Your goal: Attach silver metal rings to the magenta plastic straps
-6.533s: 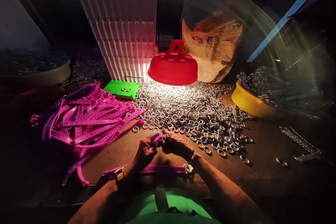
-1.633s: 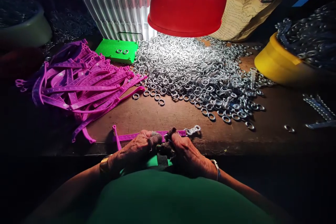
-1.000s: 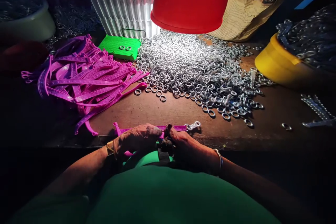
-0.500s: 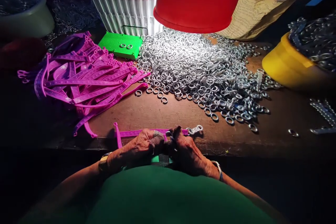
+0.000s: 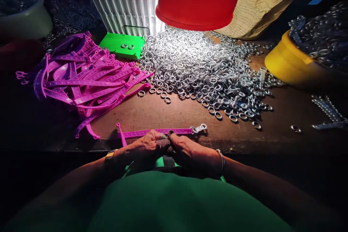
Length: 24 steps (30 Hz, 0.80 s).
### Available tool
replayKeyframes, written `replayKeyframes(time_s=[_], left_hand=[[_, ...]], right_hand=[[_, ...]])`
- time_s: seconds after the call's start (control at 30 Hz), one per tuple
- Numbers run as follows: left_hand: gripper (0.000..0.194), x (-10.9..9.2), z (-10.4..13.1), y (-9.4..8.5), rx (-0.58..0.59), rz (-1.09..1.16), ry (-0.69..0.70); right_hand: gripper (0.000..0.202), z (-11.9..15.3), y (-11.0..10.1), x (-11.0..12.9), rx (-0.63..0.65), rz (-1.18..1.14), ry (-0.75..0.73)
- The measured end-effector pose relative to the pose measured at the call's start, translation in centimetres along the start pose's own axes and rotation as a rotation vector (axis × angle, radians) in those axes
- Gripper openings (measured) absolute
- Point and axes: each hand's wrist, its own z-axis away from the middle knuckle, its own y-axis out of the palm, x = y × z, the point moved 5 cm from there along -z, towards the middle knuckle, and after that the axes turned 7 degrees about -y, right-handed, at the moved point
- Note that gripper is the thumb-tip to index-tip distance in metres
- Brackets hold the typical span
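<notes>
My left hand (image 5: pixel 152 143) and my right hand (image 5: pixel 183 148) meet at the table's front edge, both closed, with dark cloth coverings on the fingers. Whatever they pinch between them is hidden by the fingers. Just beyond lies a magenta strap (image 5: pixel 176 131) with a silver metal link (image 5: pixel 199 128) at its right end. At the left, another magenta strap piece (image 5: pixel 121 136) slants toward my left wrist; its lower end is hidden. Loose silver rings (image 5: pixel 168 100) lie farther back on the table.
A large heap of silver rings (image 5: pixel 190 65) spreads mid-table. Left of it are a pile of magenta straps (image 5: pixel 81 83) and a green block (image 5: pixel 122 44) with two rings. A red lamp shade (image 5: pixel 198 1) hangs above. A yellow bucket (image 5: pixel 288 59) stands right, near metal strips (image 5: pixel 328 112).
My right hand has drawn in against the left and lowered slightly, uncovering more of the magenta strap. The whole view has shifted a little.
</notes>
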Motion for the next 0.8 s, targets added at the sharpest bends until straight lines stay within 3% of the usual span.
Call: replayKeyframes(time_s=[0.13,0.27,0.37,0.5,0.6,0.67,0.8], left_hand=[[0.034,-1.3,0.8,0.9,0.04,0.039,0.043],[0.034,-1.7,0.3,0.4,0.004,0.048,0.02],[0.038,-2.1,-0.7,-0.7,-0.074,-0.163,0.072],[0.045,-2.8,-2.8,-1.7,-0.291,-0.674,0.235],[0.044,-2.8,-4.3,-1.3,-0.453,-1.028,0.334],[0.041,-2.5,-4.9,-0.8,-0.525,-1.166,0.386],[0.038,-1.7,-4.9,-1.1,-0.539,-1.043,0.521]], right_hand=[[0.009,-0.4,-0.6,0.5,0.02,0.044,-0.079],[0.014,-0.3,-1.8,0.5,-0.058,0.078,-0.11],[0.014,0.2,-2.4,0.0,-0.133,0.121,-0.081],[0.018,0.8,-3.8,-1.9,-0.214,0.339,-0.048],[0.02,1.7,-6.4,-4.1,-0.316,0.539,0.028],[0.019,3.0,-9.2,-5.3,-0.494,0.557,0.075],[0.032,6.8,-15.5,-7.7,-0.878,0.563,0.223]])
